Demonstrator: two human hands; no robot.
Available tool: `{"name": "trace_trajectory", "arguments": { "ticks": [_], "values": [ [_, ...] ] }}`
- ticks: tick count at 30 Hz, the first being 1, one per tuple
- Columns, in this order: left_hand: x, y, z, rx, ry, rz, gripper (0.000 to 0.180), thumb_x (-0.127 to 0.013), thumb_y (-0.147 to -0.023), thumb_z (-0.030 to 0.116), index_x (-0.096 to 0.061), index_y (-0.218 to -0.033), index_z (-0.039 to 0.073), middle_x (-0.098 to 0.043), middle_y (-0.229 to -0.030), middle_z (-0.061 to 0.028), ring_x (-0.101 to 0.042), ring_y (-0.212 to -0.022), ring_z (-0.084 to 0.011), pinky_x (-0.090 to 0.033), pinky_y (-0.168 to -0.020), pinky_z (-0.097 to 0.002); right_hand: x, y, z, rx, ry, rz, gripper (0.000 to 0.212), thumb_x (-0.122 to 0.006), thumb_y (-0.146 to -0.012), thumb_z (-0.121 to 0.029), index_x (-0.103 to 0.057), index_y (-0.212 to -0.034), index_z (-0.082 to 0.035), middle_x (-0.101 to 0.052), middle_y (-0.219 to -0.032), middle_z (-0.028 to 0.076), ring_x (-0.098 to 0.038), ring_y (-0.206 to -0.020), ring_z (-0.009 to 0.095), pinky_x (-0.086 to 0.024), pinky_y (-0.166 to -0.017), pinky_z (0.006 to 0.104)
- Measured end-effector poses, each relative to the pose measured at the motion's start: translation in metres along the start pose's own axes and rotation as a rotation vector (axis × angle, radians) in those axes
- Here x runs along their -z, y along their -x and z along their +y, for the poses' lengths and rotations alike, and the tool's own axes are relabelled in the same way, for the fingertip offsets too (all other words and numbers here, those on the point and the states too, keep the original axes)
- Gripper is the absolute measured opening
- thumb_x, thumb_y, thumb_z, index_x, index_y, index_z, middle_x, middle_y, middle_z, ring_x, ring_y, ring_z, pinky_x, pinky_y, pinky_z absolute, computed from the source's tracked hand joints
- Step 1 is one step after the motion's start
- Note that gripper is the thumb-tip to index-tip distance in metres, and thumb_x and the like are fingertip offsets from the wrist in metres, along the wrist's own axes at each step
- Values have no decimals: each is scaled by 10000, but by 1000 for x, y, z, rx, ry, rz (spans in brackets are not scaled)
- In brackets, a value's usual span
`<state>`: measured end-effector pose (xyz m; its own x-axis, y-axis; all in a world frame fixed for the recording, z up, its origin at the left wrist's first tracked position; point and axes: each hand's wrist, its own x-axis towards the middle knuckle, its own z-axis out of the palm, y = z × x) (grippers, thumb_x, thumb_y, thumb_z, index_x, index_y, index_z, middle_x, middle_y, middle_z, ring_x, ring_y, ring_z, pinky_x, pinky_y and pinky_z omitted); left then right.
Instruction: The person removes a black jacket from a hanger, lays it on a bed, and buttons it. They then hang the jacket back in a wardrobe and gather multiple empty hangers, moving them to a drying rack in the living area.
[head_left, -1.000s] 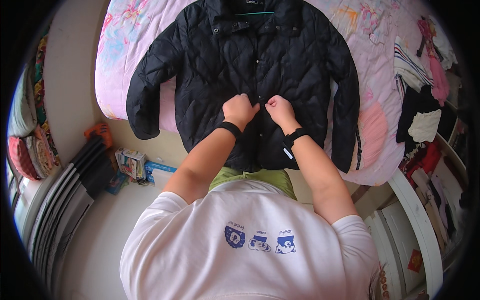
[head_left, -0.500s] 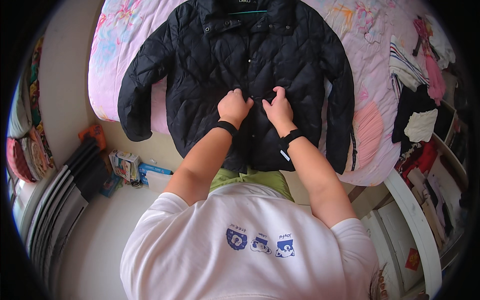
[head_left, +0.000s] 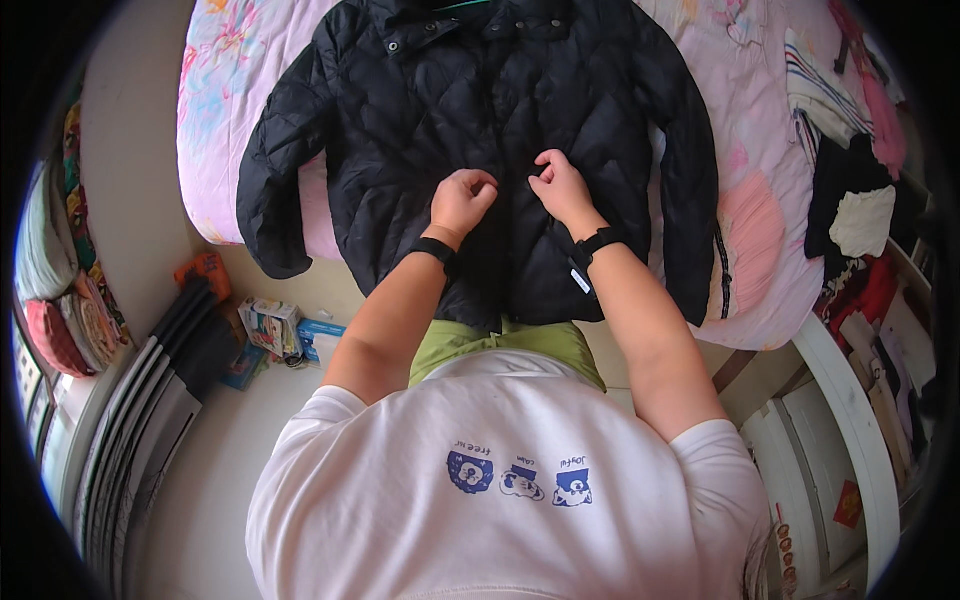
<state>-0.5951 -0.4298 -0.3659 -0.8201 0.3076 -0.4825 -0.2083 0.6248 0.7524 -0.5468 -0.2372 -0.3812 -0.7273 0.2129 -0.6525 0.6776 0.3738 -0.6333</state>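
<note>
A black quilted puffer jacket point(head_left: 410, 130) lies spread front side up, with its collar at the top and its hem hanging over the bed's near edge. My left hand point(head_left: 463, 205) rests just left of the front closure, thumb and fingers closed in a pinch at the cloth. Across the closure, my right hand point(head_left: 562, 190) has curled fingers, thumb and index bent toward the jacket front and apparently gripping its edge. The exact grip of both hands is hard to see against the dark fabric. Metal snaps show near the collar.
The bed point(head_left: 235, 150) has a pink floral quilt. Clothes, including a striped garment point(head_left: 822, 90) and a cream cloth point(head_left: 862, 222), lie at the right. Below left are dark folded panels point(head_left: 150, 380) and small boxes point(head_left: 270, 325). A white cabinet edge point(head_left: 850, 410) curves at the lower right.
My hands have drawn slightly apart at the closure, the right one shifting a little right. The view has tilted slightly, so the jacket sits higher in the picture.
</note>
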Motion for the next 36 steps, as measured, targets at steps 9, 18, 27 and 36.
{"name": "trace_trajectory", "arguments": {
  "ticks": [9, 18, 27, 36],
  "values": [
    [-16, -5, 18, 111, -401, 97, 331, -681, -823, 362, -681, -841, 32, -678, -849, -137, -658, -792, -323, -519, -711, -392, 1, 0, 3, -15, -28, -62, 289, -702, -826, -134, -568, -1080, -99, -631, -780, 45, -635, -750, 233, -508, -695, 362],
    [-10, -8, -22, -53, -11, -37, 205, -695, -887, 202, -671, -917, 1, -623, -789, -100, -607, -696, -205, -481, -654, -307, 1, -3, 3, 14, -28, -66, 249, -678, -823, -102, -566, -1044, -82, -633, -770, 71, -639, -756, 269, -502, -686, 383],
    [-10, -13, -22, -132, -201, -88, 204, -673, -892, 200, -650, -912, -1, -626, -828, -125, -615, -752, -254, -481, -684, -330, 0, -3, 4, 56, -8, -43, 242, -687, -842, -94, -556, -1043, -61, -612, -741, 61, -604, -694, 214, -488, -657, 341],
    [-30, -27, -5, -186, -316, -46, 191, -655, -884, 211, -666, -914, 23, -650, -881, -151, -636, -860, -349, -510, -749, -403, -5, -8, 13, 92, -23, -23, 231, -678, -842, -63, -547, -1030, -42, -625, -743, 85, -616, -690, 250, -491, -653, 363]
  ]
}}
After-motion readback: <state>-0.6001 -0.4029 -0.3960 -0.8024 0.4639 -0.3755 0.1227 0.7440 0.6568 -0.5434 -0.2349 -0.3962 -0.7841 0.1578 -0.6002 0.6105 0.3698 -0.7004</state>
